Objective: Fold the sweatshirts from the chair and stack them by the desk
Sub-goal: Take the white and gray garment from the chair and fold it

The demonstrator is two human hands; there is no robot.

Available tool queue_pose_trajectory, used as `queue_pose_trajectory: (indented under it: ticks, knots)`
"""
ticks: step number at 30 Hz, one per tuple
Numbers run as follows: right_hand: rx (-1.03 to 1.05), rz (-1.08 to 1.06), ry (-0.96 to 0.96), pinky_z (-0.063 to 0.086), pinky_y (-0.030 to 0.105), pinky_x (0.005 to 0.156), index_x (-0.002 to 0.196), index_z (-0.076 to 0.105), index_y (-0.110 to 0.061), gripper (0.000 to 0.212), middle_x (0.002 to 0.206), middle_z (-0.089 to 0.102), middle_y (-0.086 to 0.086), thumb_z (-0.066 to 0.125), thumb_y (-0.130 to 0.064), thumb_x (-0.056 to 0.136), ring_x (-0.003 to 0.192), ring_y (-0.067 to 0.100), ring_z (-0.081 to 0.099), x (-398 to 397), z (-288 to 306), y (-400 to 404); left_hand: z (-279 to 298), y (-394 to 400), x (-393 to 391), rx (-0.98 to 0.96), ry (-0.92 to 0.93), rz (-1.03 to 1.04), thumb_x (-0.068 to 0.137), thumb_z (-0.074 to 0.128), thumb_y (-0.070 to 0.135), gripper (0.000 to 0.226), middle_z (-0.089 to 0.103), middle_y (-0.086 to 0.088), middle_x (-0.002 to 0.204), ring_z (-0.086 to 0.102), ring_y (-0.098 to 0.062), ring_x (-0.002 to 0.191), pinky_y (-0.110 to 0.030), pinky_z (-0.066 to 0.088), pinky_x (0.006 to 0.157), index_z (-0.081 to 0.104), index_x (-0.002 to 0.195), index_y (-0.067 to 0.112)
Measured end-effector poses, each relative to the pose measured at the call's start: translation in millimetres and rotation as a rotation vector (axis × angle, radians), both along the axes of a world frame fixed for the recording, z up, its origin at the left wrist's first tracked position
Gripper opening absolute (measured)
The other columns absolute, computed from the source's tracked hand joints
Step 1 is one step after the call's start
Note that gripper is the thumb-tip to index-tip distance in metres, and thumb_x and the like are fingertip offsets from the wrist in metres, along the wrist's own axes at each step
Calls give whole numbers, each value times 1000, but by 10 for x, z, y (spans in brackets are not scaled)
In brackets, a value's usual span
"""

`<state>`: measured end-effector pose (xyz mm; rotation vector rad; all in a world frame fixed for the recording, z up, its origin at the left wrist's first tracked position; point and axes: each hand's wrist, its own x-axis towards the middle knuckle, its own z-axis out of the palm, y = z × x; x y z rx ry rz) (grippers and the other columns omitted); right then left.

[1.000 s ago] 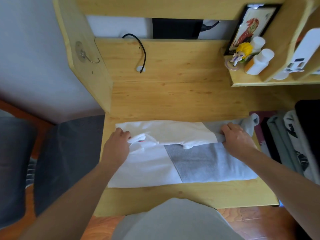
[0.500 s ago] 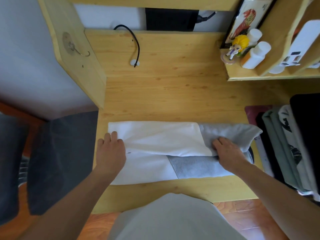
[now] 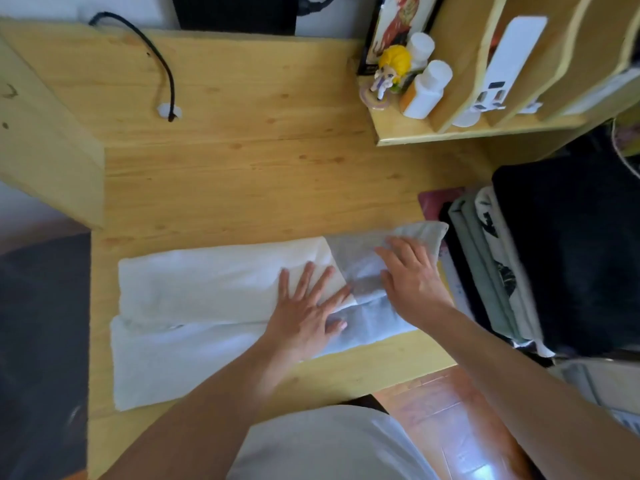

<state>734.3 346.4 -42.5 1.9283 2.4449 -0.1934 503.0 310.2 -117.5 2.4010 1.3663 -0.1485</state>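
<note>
Head view: both hands now lie flat with fingers spread, nothing grasped, pressing the folded white-and-grey sweatshirt (image 3: 214, 299) on the wooden bench (image 3: 242, 174); the left hand (image 3: 308, 306) has slid from the garment's left end to its middle seam, just beside the right hand (image 3: 412, 278), which rests on the grey end. No writing is readable on the framed picture (image 3: 398, 19) or the white bottle (image 3: 427, 90) on the shelf (image 3: 450, 133) beyond the right grip. Stacked folded clothes (image 3: 502, 271) sit just right of that grip, wood floor below.
</note>
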Motion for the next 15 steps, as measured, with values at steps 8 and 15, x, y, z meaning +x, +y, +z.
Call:
queue_pose_trajectory:
  ticks: [8, 15]
  knots:
    - [-452, -239, -116, 3, 56, 123, 159, -10, -30, 70, 169, -7, -5, 1, -60, 97, 154, 29, -3, 817, -659, 497, -73, -92, 132, 112, 55, 131, 93, 32, 74, 68, 8, -1, 172, 1, -41, 156, -79, 4, 112, 20, 156, 52]
    - [33, -146, 246, 9, 55, 122, 156, 30, -16, 54, 165, 16, 16, 34, -37, 106, 152, 40, 6, -30, -316, 231, -31, -53, 226, 37, 89, 181, 93, 31, 74, 70, 3, 3, 172, -4, -37, 157, -78, 5, 113, 14, 157, 54]
